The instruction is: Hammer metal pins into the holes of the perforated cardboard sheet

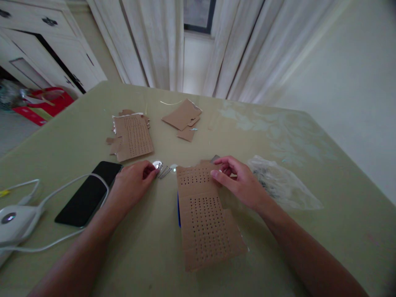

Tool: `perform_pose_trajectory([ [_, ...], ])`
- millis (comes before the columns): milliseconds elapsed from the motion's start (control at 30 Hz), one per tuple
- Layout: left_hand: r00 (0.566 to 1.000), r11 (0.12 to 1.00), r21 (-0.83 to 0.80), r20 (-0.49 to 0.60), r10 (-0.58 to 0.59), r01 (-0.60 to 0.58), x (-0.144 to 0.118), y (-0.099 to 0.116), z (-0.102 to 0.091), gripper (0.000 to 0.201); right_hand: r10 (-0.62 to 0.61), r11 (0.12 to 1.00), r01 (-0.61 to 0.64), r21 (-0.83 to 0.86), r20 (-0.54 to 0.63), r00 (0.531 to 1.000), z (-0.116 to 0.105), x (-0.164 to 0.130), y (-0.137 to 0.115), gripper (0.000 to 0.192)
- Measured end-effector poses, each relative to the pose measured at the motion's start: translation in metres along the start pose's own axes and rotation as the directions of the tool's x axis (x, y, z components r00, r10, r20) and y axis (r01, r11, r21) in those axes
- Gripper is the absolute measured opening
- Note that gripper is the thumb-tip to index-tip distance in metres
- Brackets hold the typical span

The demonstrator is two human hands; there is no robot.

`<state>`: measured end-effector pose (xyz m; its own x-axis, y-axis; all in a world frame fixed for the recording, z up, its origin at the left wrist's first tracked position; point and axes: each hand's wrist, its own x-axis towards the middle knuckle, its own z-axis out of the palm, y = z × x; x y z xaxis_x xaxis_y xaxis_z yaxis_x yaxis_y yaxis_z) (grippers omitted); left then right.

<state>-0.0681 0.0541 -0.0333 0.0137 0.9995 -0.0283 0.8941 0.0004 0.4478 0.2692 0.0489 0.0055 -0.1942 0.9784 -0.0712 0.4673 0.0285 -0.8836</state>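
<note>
Thumb and forefinger of my left hand are pinched together at a small group of metal nails, on the end of one nail. A shiny round disc lies just behind those fingertips. In front of me is a brown cardboard piece with rows of punched holes, raised on something blue that is mostly hidden under it. My right hand is at its far right corner, thumb tip over the cardboard and fingers loosely curled, with a gap between. A small grey object shows behind the forefinger.
A black phone and a white device with a cable lie at the left. Another punched cardboard piece and torn cardboard scraps lie farther back. A clear plastic bag of small dark items sits right of my right hand.
</note>
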Motion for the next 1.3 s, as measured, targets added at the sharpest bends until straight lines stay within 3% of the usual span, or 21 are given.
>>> perform_pose_trajectory([
  [67,0.999,0.999,-0.013,-0.024,0.043,-0.043,0.0,-0.002,0.0,0.022,-0.038,0.991,0.029,-0.129,-0.072,0.997,-0.011,0.003,0.0,0.045],
  [133,1.0,1.0,0.004,-0.01,0.027,-0.027,-0.001,-0.001,0.0,0.021,-0.062,0.931,0.011,-0.365,-0.127,0.99,-0.022,0.006,0.002,0.037],
  [233,0.998,0.997,0.067,0.053,-0.043,0.039,-0.002,0.004,-0.002,0.024,-0.041,0.811,-0.025,-0.585,-0.1,0.994,-0.032,0.01,0.011,0.028],
  [400,0.991,0.991,0.092,0.091,-0.101,0.092,-0.002,0.01,-0.002,0.029,0.017,0.779,0.029,-0.626,0.068,0.998,-0.028,0.014,0.027,0.02],
  [567,0.996,0.995,0.086,0.063,-0.059,0.054,-0.003,0.009,0.002,0.03,0.014,0.777,0.047,-0.628,0.092,0.996,-0.022,0.014,0.031,0.016],
  [767,0.998,0.991,0.132,0.045,-0.037,0.031,-0.002,0.006,0.005,0.032,-0.059,0.856,0.043,-0.516,-0.014,0.998,-0.025,0.011,0.015,0.015],
  [867,0.998,0.989,0.146,0.049,-0.035,0.028,-0.002,0.005,0.005,0.032,-0.068,0.928,0.047,-0.369,-0.045,0.997,-0.022,0.011,0.005,0.03],
  [1033,0.998,0.991,0.131,0.05,-0.046,0.039,-0.001,0.006,0.004,0.031,0.033,0.999,-0.03,-0.039,0.094,0.995,-0.007,0.01,0.003,0.047],
  [1133,0.997,0.993,0.109,0.057,-0.047,0.041,-0.001,0.007,0.003,0.031,0.086,0.988,-0.104,0.11,0.161,0.983,0.001,0.009,0.005,0.051],
  [1300,0.997,0.991,0.13,0.059,-0.045,0.037,-0.001,0.007,0.003,0.031,0.131,0.955,-0.172,0.241,0.174,0.976,0.004,0.009,0.005,0.051],
])
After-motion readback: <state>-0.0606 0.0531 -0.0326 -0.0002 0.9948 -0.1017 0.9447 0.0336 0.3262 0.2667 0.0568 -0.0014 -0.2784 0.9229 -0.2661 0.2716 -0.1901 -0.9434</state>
